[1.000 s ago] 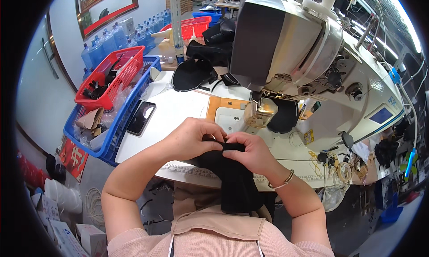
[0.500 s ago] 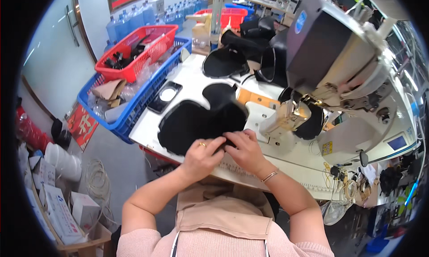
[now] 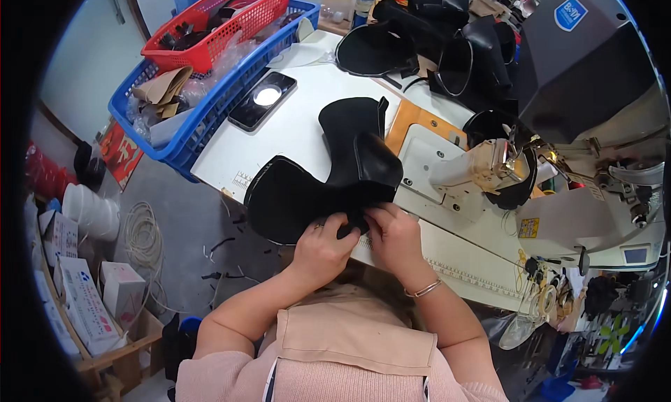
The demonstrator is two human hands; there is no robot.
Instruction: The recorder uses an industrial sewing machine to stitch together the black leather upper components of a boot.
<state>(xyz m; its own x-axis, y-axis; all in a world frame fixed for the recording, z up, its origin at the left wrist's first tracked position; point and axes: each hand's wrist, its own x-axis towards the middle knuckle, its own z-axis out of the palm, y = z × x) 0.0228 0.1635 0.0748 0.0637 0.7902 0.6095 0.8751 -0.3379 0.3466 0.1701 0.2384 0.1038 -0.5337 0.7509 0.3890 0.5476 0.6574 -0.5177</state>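
A black boot upper (image 3: 290,199) lies folded on the white sewing table (image 3: 307,87), its near edge at the table's front. My left hand (image 3: 323,247) pinches that near edge, fingers curled and thumb pointing inward. Close beside it, my right hand (image 3: 396,238) grips the same edge with its fingertips bent. The two hands almost meet, and the bit of material between the fingertips is partly hidden. A shiny black panel of the upper stands up just beyond my right hand. To its right is the post-bed sewing machine (image 3: 559,59), apart from the piece.
More black boot uppers (image 3: 377,49) are heaped at the back. A phone (image 3: 263,100) lies at the table's left, beside a blue basket (image 3: 210,122) with a red basket (image 3: 279,17) on it. Boxes (image 3: 84,297) and coiled cord (image 3: 143,241) sit at lower left.
The boot upper has been shifted and turned, so its shiny panel and far part now show. Both hands still grip its near edge. My view has moved closer to the table.
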